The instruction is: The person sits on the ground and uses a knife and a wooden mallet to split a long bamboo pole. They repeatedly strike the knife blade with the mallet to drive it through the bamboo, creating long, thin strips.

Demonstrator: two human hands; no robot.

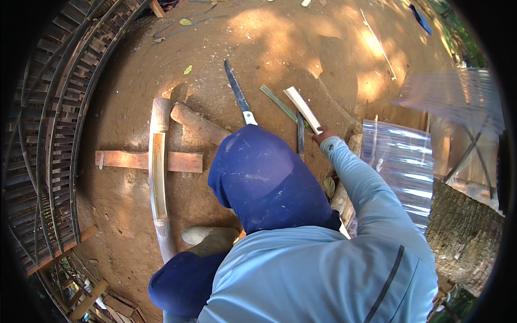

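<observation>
A: What are the hands doing?

B: The right hand (325, 134) has its fingers around the near end of a pale strip (302, 109). I can't see the left hand, so I can't tell if it holds anything.

A: Where is the strip, and which way does it point?

B: It's out in front, a bit to the right, past the bent knee (264, 167). It's long and straight. Its far end points away and leans left.

A: What's by it?

B: A green strip (276, 101) is just to its left, leaning much the same way. A dark flat thing (300, 134) is there too. Farther left is a saw (236, 89), its tip pointing away.

A: How much is done?

B: The pale strip is already loose. Over on the left, a bamboo pole (159, 177) has a long open slot, so I think that cut is made. Its two ends look round and whole. I can't tell how much more is left. The pole runs from near to far, across a flat board (123, 160).
</observation>
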